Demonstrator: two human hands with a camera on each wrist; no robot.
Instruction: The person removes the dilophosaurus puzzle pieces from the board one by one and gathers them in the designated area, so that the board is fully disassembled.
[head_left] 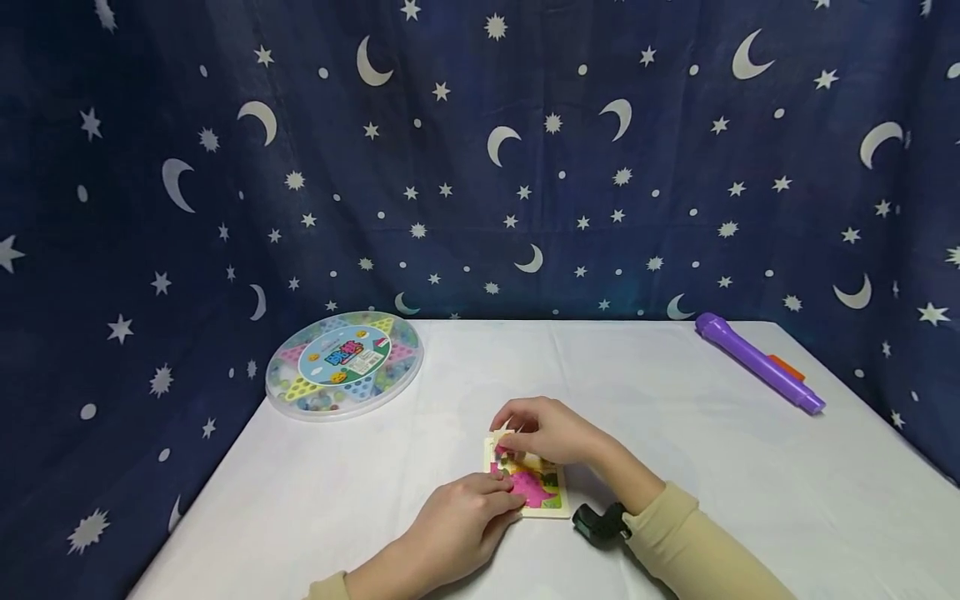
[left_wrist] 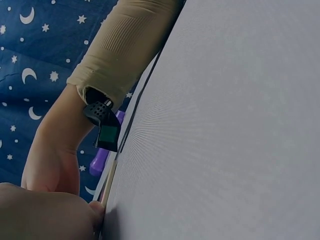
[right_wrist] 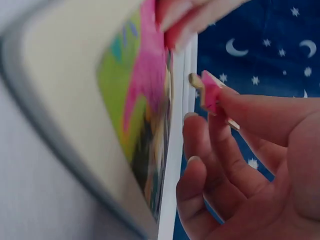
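Observation:
A small wooden jigsaw puzzle (head_left: 551, 513) with a pale frame and a pink dinosaur picture lies on the white table. My left hand (head_left: 465, 517) rests over its left side, fingertips on the pink picture. In the right wrist view, the left fingers (right_wrist: 177, 20) touch the dinosaur. Above the puzzle's far left corner, my right hand (head_left: 555, 432) pinches a pink and cream puzzle piece (right_wrist: 211, 94) between thumb and fingers. That piece is held tilted, apart from the board in the right wrist view. Part of the picture is hidden under the left hand.
A round, clear-lidded marble board game (head_left: 345, 367) lies at the back left of the white table (head_left: 637, 375). At the back right is a purple tube (head_left: 757, 362) with an orange part (head_left: 786, 367). A dark star-and-moon curtain (head_left: 465, 167) hangs behind.

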